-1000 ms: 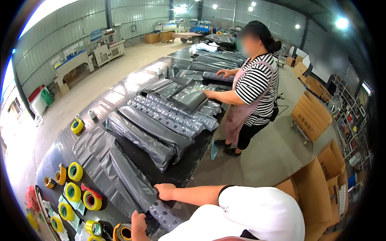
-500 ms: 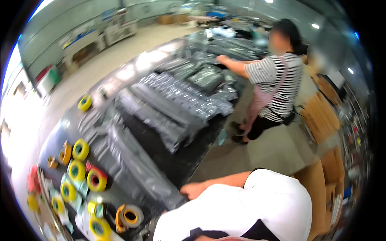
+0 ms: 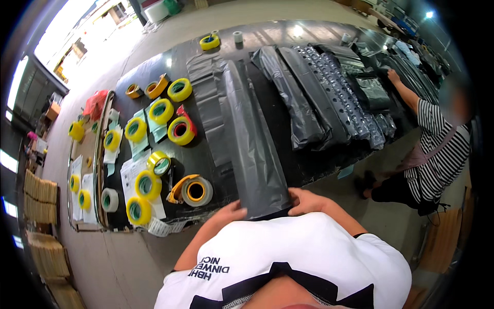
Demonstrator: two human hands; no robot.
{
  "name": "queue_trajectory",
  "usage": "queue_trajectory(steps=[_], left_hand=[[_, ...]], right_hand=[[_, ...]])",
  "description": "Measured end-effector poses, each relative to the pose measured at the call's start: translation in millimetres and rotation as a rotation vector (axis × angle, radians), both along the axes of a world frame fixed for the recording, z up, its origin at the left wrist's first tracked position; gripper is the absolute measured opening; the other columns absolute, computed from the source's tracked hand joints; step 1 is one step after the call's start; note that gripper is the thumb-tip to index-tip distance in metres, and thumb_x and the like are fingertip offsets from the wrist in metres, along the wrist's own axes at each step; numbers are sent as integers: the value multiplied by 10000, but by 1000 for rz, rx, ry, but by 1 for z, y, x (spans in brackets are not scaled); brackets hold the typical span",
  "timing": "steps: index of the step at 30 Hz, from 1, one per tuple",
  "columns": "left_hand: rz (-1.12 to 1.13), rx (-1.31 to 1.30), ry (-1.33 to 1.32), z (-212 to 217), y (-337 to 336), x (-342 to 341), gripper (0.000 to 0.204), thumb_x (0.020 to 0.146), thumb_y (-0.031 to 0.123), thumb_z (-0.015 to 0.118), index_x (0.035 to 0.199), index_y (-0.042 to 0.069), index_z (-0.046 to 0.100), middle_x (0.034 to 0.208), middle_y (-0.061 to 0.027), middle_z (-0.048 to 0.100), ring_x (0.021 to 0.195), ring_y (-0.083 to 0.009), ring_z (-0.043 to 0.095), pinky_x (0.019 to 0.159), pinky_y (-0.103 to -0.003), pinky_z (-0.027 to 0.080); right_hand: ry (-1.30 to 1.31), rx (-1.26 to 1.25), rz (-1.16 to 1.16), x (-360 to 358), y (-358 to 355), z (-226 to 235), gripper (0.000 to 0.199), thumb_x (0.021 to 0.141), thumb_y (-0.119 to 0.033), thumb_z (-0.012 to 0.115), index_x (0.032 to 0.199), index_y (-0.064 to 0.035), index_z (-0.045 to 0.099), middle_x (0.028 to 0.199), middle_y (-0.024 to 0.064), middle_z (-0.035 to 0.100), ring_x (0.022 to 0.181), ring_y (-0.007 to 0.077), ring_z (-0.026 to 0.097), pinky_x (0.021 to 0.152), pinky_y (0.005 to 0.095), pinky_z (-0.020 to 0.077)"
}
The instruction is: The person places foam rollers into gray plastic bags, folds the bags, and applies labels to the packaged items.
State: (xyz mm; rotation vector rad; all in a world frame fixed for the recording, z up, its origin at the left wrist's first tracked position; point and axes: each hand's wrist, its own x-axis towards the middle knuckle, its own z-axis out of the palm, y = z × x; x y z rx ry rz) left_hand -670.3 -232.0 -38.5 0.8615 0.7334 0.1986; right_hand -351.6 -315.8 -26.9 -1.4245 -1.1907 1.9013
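**Workshop floor under bright daylight**

I see a long dark tabletop [image 3: 288,38] running from about seven o'clock up toward two o'clock, its glossy surface catching glare. Around it lies a pale concrete floor [image 3: 247,15], washed out by strong light at eleven o'clock, where windows [image 3: 20,82] glow white. Stacks of flat brown cardboard [image 3: 41,193] sit at nine o'clock along the edge. A ceiling lamp [image 3: 428,14] shines at one o'clock. More floor [image 3: 381,216] shows at four o'clock.
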Motion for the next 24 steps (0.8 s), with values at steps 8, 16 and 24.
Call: queue_trajectory(steps=[8, 16, 24], left_hand=[[130, 251, 489, -20, 6, 14, 283, 929, 280, 654, 920, -3, 641, 814, -27, 631, 716, -114, 572, 631, -275, 463], [391, 93, 419, -44, -19, 4, 244, 948, 303, 629, 944, 60, 639, 783, 22, 593, 665, -84, 528, 646, -266, 460], [191, 57, 344, -43, -60, -10, 130, 884, 66, 687, 992, -5, 686, 862, 4, 667, 769, -59, 564, 684, -257, 468]], right_hand=[[-799, 193, -357, -30, 30, -37, 529, 911, -311, 630, 1321, -17, 473, 1138, 142, 640, 982, 266, 643, 868, 365, 501], [-565, 606, -656, -19, 15, -74, 311, 842, -40, 653, 1132, -39, 541, 832, 108, 638, 736, 267, 620, 709, 352, 504], [-519, 1286, 109, -86, 23, -15, 239, 717, -50, 719, 943, -127, 709, 948, 26, 622, 901, 244, 591, 792, 355, 491]])
